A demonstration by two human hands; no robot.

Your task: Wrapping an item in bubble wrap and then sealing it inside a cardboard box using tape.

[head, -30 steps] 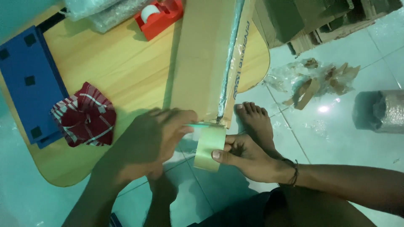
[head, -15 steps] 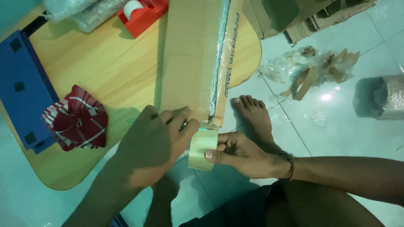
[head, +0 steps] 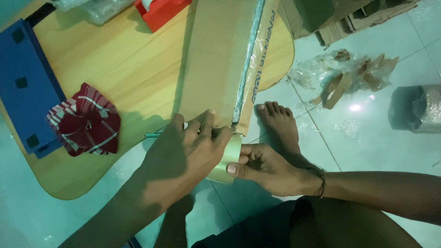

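While the long cardboard package point(head: 220, 64) lies across the wooden surface point(head: 115, 78) with its near end at the edge, both hands are right on it. Left hand point(head: 186, 154) is spread flat, fingers loosely apart, pressing down on that near end of the cardboard. Right hand point(head: 264, 170) is closed around a roll of clear packing tape point(head: 226, 158), thumb on its outer face, fingers curled behind it, the roll held upright just below the surface's edge and touching the left hand's fingertips. A shiny taped seam point(head: 245, 69) runs along the package's right side. Off to the left on the surface, a red checked cloth point(head: 87, 121) sits beside a blue panel point(head: 25, 87). A red tape dispenser point(head: 161, 9) rests at the far edge. Bare foot point(head: 280, 126) planted on the tiled floor point(head: 367, 138), just beyond the right hand.
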